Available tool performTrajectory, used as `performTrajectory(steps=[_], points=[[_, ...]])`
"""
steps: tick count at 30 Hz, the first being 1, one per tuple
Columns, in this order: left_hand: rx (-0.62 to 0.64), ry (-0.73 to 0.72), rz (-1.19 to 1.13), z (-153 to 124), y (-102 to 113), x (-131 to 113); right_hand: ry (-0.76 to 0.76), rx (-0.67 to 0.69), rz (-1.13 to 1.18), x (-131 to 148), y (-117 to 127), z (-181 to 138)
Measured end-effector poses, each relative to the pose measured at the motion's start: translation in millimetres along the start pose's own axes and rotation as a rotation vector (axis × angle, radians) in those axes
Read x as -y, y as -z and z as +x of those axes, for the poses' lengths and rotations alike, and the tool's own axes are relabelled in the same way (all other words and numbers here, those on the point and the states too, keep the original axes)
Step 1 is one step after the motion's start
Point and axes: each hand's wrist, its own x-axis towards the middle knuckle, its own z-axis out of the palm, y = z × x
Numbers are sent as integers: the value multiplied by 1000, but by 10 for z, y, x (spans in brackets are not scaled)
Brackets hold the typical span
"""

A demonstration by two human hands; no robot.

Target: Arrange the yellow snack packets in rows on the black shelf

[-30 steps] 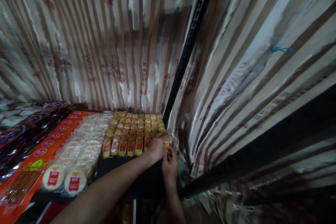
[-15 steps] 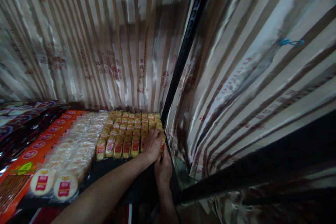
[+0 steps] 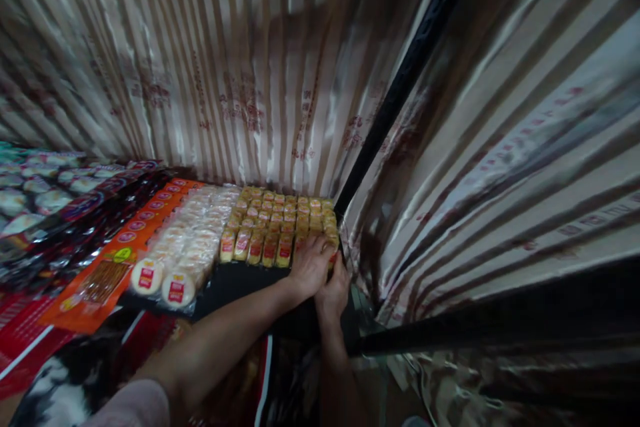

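Observation:
Rows of small yellow wrapped snack cakes (image 3: pixel 270 217) with red labels stand packed together at the shelf's back right corner. My left hand (image 3: pixel 311 268) lies over the front right cakes, its fingers bent around their upper edge. Just right of it, my right hand (image 3: pixel 334 290) presses its fingers against the right end of the front row. Both hands touch each other near the wrist and thumb. A cake's red label shows between them, but the fingertips are partly hidden. The black shelf (image 3: pixel 235 287) shows bare in front of the cakes.
Left of the cakes are clear-wrapped round white crackers (image 3: pixel 179 289), an orange packet (image 3: pixel 97 283) and dark shiny packets (image 3: pixel 100 220). A black post (image 3: pixel 380 127) rises at the corner before a striped plastic sheet (image 3: pixel 270 80). A black rail (image 3: pixel 450 317) runs to the right.
The view has swung left and down, so the shelf goods appear further right and more packets show at left. Both hands stay at the same corner of the cakes.

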Motion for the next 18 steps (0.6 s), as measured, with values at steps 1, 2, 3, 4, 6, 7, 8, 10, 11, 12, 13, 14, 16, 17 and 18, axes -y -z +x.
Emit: performTrajectory(steps=[1,2,3,4,6,7,8,10,11,12,13,14,16,17,18], points=[[-23,6,-24,-91,24,-15,-7,6,-9,6,1,1],[-39,12,-56,-206,51,-32,-13,5,-20,12,1,2],[-49,19,-93,-348,80,-48,-10,0,-30,20,1,2],[-55,23,-135,-517,109,-61,1,-12,-40,31,2,2],[-64,31,-222,-924,165,-63,24,-57,-58,75,15,-7],[-71,40,-260,-1153,189,-47,33,-84,-61,111,30,-19],[-84,69,-288,-1390,212,-17,44,-112,-54,159,53,-39],[-81,156,-320,-1857,258,87,63,-175,-1,290,120,-116],[-52,228,-323,-2072,283,161,69,-198,45,373,160,-177],[-19,324,-330,-2268,310,249,83,-201,100,465,201,-257],[18,413,-329,-2440,339,348,104,-174,158,565,236,-356],[54,498,-320,-2586,370,457,141,-102,223,670,261,-475],[105,669,-267,-2800,435,698,265,167,340,884,255,-766],[124,757,-218,-2872,467,825,306,335,395,984,216,-932],[150,844,-149,-2923,497,954,316,531,443,1072,149,-1107]])
